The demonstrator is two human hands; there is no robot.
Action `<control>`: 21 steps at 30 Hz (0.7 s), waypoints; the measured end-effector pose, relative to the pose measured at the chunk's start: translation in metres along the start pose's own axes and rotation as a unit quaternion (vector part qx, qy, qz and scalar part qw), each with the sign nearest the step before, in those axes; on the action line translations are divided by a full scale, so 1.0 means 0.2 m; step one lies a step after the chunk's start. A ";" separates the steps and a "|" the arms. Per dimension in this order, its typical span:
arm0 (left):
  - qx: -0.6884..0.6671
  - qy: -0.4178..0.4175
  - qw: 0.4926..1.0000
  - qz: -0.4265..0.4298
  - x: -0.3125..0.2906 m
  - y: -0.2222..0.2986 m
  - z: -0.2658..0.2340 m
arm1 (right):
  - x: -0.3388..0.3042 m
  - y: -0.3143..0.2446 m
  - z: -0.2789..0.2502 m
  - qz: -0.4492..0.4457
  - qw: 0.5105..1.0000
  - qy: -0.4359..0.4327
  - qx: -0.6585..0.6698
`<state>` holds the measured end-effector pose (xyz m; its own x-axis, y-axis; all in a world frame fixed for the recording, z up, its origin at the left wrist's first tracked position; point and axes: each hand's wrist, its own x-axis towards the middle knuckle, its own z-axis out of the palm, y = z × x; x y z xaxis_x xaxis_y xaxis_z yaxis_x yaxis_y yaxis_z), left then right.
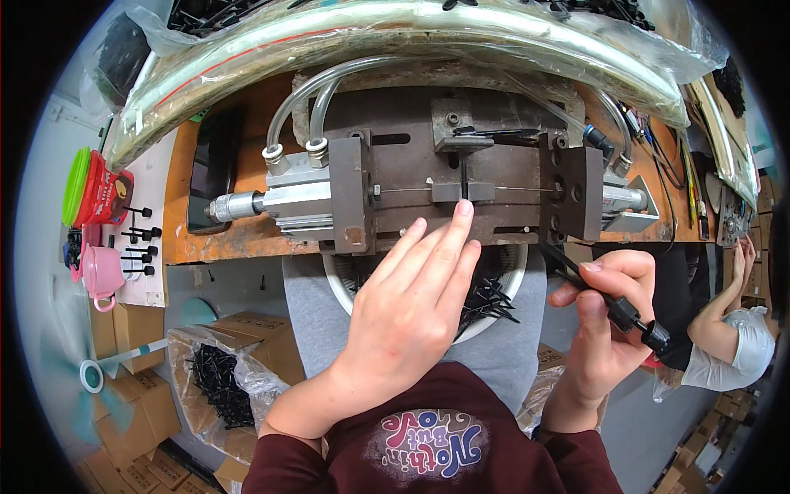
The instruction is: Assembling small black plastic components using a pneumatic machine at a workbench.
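The left hand [415, 309] lay back-up with its fingers stretched out toward 1 o'clock, gripping nothing that could be seen; its thumb was hidden. Its foremost fingertip sat at the near end of a slim black strip [464, 174], apparently touching it, so this hand was clearly the nearer to it. The strip stood between two small grey blocks [484, 192] on the metal fixture [403, 169] atop the table [197, 249], its long axis running from 12 to 6 o'clock. The right hand [605, 317] was well apart from the strip, which lay toward its 10 o'clock. Its thumb and fingers were closed around a black knobbed rod [623, 313], whose thin end pointed to about 10 o'clock and whose knob pointed to about 4, slantwise to the strip. At 6 o'clock from the blocks, a white tub [521, 274] held loose black parts [491, 301], partly hidden behind the left hand.
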<state>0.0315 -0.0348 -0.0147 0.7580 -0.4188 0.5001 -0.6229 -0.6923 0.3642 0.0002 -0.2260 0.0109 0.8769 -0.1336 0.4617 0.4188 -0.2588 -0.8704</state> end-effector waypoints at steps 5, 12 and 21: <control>0.058 -0.024 0.998 -0.003 0.03 0.01 -0.02 | -0.01 0.00 0.01 0.005 1.000 -0.006 -0.002; 0.062 -0.029 0.998 0.000 0.04 0.00 -0.03 | -0.01 0.01 0.00 -0.138 0.975 0.008 -0.176; -0.284 0.028 0.958 -0.003 0.01 0.04 -0.11 | -0.04 0.04 0.05 -0.248 0.924 -0.068 -0.283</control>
<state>0.0230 -0.0279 0.0063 0.7597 -0.3725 0.5330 -0.6361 -0.2552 0.7282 -0.0011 -0.2180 -0.0004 0.6477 0.2480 0.7204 0.6214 -0.7191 -0.3111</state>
